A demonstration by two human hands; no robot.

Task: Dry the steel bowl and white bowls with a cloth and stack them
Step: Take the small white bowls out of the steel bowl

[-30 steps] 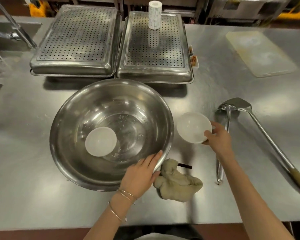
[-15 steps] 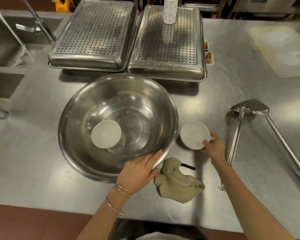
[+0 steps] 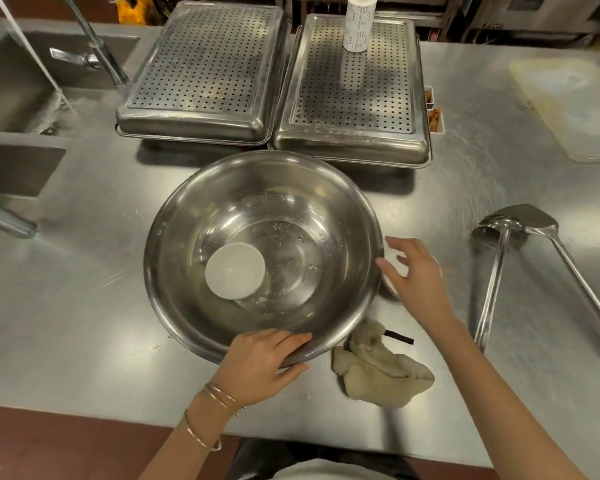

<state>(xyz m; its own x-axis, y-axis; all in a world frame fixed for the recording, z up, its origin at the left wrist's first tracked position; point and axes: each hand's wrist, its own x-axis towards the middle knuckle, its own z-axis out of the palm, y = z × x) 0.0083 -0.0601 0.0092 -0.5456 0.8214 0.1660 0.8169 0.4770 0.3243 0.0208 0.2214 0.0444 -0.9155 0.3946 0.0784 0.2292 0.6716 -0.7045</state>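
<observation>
View from the head camera over a steel surface [image 3: 84,306] beside a sink [image 3: 14,81]. The steel bowl [image 3: 187,237] stands upright at centre, with drops and a thin film of water visible on its floor. One white bowl [image 3: 235,270] sits inside it, left of centre. A second white bowl [image 3: 394,271] stands on the surface just beside the steel bowl's right rim, and the right hand [image 3: 418,278] covers most of it.

The left hand [image 3: 260,365] grips the steel bowl's near rim, with fingers [image 3: 291,339] laid over the edge and the thumb against the outer wall. The right hand's fingers [image 3: 392,241] are spread and nearly straight, reaching toward the steel bowl's rim. They clasp nothing, and whether the palm touches the bowl beneath it cannot be told.

The cloth [image 3: 378,372] lies crumpled on the surface near the front edge, between the two forearms and apart from both hands.

Progress, as judged: early. With the cloth in neither hand and the steel bowl wet, no drying appears to have been done. One white bowl is out and the other has yet to be lifted from the steel bowl. Wiping all three bowls and stacking them remains.

Also present: two perforated trays [image 3: 205,71] at the back, a paper roll [image 3: 359,22] standing on the right-hand tray, and a ladle [image 3: 492,282] and a spatula [image 3: 568,265] at the right.
</observation>
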